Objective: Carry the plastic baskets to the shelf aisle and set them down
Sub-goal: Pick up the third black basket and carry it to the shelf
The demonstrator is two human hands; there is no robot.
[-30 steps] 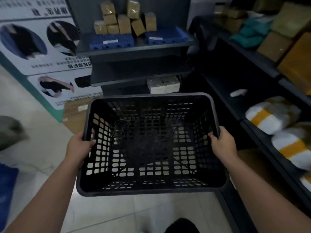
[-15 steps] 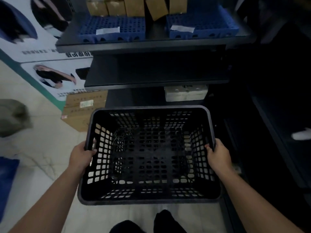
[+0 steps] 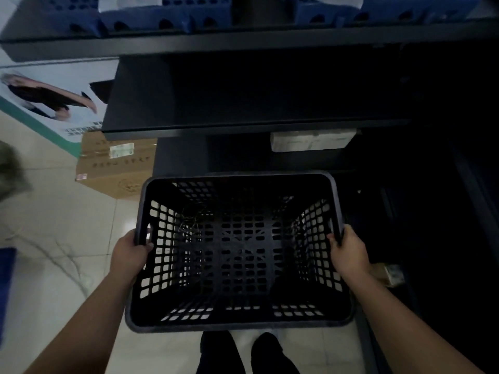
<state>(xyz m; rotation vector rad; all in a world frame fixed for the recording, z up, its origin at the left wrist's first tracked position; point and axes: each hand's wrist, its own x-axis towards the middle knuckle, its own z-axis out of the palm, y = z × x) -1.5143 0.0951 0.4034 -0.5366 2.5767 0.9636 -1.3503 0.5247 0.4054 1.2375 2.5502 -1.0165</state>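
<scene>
I hold a black plastic basket point(image 3: 239, 326) with lattice walls in front of me, above the pale floor tiles and my feet. My left hand point(image 3: 129, 253) grips the basket's left rim at its handle slot. My right hand point(image 3: 348, 252) grips the right rim the same way. A few thin wiry strands lie inside the basket; otherwise it holds nothing. The dark metal shelf unit point(image 3: 243, 103) stands straight ahead, its lower shelf just beyond the basket's far rim.
Blue plastic trays point(image 3: 140, 20) sit on the top shelf. A white packet point(image 3: 310, 140) lies on a low shelf. A cardboard box point(image 3: 118, 166) stands on the floor to the left, by a printed poster point(image 3: 54, 103). Dark shelving runs along the right.
I have stepped closer to the shelf unit and my view has tilted down. The basket has sunk lower in front of me, with both hands keeping the same grip.
</scene>
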